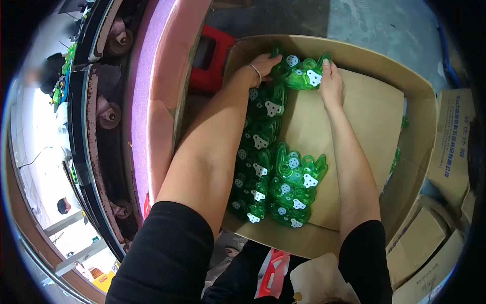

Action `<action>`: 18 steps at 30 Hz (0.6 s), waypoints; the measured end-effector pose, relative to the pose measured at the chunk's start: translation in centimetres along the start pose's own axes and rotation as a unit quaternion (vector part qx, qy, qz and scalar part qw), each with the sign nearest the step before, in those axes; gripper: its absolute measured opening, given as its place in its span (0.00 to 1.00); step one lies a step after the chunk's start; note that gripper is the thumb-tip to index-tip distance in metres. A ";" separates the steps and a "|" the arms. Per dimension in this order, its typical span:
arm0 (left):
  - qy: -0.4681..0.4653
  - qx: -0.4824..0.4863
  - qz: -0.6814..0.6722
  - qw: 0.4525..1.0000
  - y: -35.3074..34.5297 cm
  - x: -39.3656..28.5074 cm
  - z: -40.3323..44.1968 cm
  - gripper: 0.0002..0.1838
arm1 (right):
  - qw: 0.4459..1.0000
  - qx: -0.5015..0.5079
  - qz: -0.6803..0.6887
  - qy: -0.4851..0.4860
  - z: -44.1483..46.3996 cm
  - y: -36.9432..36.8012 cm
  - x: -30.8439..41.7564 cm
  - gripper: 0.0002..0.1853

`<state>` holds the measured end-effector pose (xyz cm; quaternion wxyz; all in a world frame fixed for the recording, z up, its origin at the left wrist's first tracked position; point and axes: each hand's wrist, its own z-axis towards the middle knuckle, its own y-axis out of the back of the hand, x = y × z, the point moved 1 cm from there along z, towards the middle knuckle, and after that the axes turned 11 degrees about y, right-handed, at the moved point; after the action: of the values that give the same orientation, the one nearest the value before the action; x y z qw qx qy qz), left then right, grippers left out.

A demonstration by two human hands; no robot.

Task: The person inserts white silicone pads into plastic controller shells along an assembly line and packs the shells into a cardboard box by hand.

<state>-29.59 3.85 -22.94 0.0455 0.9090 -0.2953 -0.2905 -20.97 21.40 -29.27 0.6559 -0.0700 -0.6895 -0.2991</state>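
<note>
Inside a large cardboard box, my two hands are at the far side around a translucent green plastic piece with white patches. My left hand has its fingers closed on the piece's left end, and my right hand pinches its right end. Below my left hand, a column of similar green pieces runs down the box's left side. A shorter group of stacked green pieces lies beside that column, nearer to me. Under them is a flat cardboard sheet.
A pink padded edge and a dark conveyor frame with rollers stand at the left. Behind the box's left corner is a red plastic object. Other cardboard boxes stand at the right. People are partly visible at the far left.
</note>
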 end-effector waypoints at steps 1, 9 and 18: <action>0.001 -0.011 -0.011 1.000 0.1 0.4 0.3 0.21 | 1.000 0.007 0.003 -0.003 -0.1 -0.5 -0.1 0.24; 0.022 -0.092 -0.044 0.995 0.4 2.0 4.0 0.20 | 0.987 0.117 0.002 -0.106 0.6 -2.6 -1.3 0.28; 0.015 -0.293 0.048 0.955 0.2 1.1 1.5 0.22 | 0.973 0.166 0.156 -0.046 -0.3 -3.9 -1.3 0.28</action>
<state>-29.80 3.18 -24.74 0.3278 0.8448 -0.2395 -0.3485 -22.46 18.50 -31.76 0.6643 -0.0804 -0.7397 -0.0714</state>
